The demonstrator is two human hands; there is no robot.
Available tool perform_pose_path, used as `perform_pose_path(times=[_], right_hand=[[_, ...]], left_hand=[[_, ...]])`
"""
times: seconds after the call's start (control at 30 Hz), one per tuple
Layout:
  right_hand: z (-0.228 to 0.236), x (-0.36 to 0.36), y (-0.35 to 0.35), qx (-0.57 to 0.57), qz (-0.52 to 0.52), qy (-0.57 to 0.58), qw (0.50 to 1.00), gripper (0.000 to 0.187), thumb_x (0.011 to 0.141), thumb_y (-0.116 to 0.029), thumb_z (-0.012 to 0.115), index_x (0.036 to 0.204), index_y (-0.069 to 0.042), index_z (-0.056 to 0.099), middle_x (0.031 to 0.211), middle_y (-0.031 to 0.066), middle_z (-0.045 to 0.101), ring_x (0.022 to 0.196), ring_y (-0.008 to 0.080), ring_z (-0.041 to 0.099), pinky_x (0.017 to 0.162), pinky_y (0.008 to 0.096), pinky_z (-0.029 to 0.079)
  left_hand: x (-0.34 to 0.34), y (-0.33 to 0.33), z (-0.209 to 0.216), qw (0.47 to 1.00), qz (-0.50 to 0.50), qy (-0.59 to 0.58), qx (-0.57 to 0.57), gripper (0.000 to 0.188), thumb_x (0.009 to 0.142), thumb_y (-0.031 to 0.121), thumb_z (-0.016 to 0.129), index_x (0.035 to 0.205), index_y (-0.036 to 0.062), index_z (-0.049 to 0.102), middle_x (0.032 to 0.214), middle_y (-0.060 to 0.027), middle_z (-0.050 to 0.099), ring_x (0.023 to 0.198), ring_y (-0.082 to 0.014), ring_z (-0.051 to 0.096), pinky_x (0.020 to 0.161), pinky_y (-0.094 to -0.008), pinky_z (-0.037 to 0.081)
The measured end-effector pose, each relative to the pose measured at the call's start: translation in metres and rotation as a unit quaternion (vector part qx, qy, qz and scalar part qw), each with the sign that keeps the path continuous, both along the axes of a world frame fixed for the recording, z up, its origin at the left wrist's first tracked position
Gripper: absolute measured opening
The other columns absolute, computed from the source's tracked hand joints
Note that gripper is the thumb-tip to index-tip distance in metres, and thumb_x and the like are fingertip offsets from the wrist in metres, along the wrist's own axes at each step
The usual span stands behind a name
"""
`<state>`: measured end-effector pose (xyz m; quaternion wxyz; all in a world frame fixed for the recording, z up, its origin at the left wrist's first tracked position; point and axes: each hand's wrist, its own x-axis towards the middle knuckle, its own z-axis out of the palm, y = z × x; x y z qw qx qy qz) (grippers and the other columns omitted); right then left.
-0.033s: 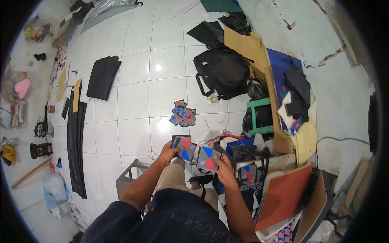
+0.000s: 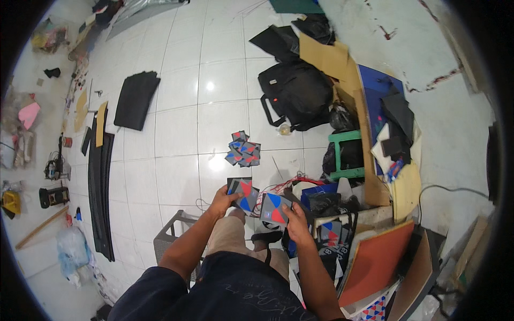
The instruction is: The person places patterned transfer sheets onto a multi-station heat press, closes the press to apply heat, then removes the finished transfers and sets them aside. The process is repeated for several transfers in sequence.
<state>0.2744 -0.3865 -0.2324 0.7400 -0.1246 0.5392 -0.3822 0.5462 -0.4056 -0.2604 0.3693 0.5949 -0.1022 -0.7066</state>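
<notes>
Before my lap, my left hand (image 2: 223,202) is closed on several flat grey pieces with red and blue shapes (image 2: 246,199), fanned out with a black edge showing at the top. A little to the right, my right hand (image 2: 296,220) pinches a squarish patterned piece (image 2: 274,207) in the same colours, thumb on top. The two sets are close side by side, with a narrow gap between. On the floor beyond them lies a loose, overlapping pile of similar pieces (image 2: 244,151). Whether these are cut sheets or sewn pouches I cannot tell.
A black backpack (image 2: 294,93) lies on the tiles at the far right, near a green stool (image 2: 345,155). Boards, cardboard and bags crowd my right side. Folded black material (image 2: 137,101) and long black strips (image 2: 100,198) lie left. A grey stool (image 2: 170,235) stands by my left leg.
The view has shifted slightly. Both hands keep their hold on the patterned pieces, and nothing has visibly been picked up or put down.
</notes>
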Motion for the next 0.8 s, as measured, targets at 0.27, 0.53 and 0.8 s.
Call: perform_pose_path(times=[0.27, 0.53, 0.8], right_hand=[[-0.170, 0.082, -0.080, -0.018, 0.212, 0.211, 0.954, 0.040, 0.088, -0.027, 0.070, 0.114, 0.002, 0.060, 0.102, 0.0096, 0.067, 0.092, 0.0190, 0.063, 0.079, 0.0332, 0.050], [-0.118, 0.110, -0.123, -0.015, 0.485, 0.346, 0.803, 0.049, 0.085, -0.032, 0.073, 0.119, 0.000, 0.061, 0.103, 0.0160, 0.068, 0.095, 0.0237, 0.066, 0.082, 0.0348, 0.051], [-0.057, 0.074, -0.174, 0.001, 0.474, 0.437, 0.764, 0.047, 0.084, -0.034, 0.072, 0.117, -0.002, 0.062, 0.102, 0.0165, 0.069, 0.093, 0.0277, 0.066, 0.083, 0.0370, 0.051]], left_hand=[[0.092, -0.069, -0.141, 0.983, -0.045, -0.138, 0.109, 0.055, 0.079, 0.017, 0.079, 0.124, -0.0027, 0.054, 0.110, -0.0125, 0.062, 0.093, -0.0205, 0.064, 0.078, -0.0331, 0.056], [0.200, 0.049, -0.144, 0.941, -0.115, -0.254, 0.192, 0.049, 0.083, 0.029, 0.074, 0.117, -0.0031, 0.058, 0.093, -0.0140, 0.068, 0.069, -0.0172, 0.065, 0.052, -0.0327, 0.053], [0.245, 0.158, -0.046, 0.910, -0.138, -0.202, 0.334, 0.040, 0.087, 0.028, 0.070, 0.112, -0.0018, 0.059, 0.085, -0.0092, 0.064, 0.068, -0.0163, 0.061, 0.052, -0.0303, 0.051]])
